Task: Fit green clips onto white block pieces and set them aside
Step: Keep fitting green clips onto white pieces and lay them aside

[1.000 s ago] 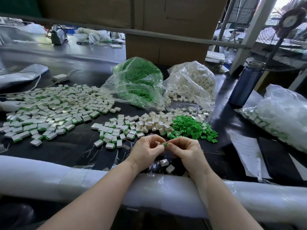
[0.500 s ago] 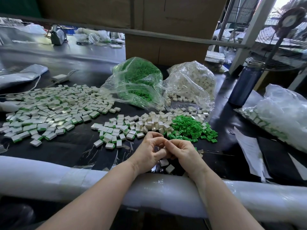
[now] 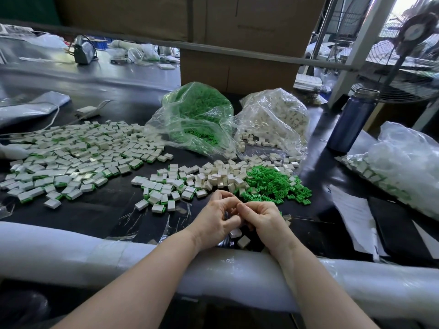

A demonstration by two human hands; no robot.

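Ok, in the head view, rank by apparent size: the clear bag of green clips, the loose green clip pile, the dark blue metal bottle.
1. Clear bag of green clips
2. Loose green clip pile
3. Dark blue metal bottle, though pile and bottle are close and distance differs.

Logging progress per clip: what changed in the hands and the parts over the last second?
The left hand and right hand drew back toward the table's padded edge and closed together; the small green plastic clip seen between the fingertips is now hidden. What they hold cannot be seen. The loose green clip pile, white block pile and finished pieces stayed put.
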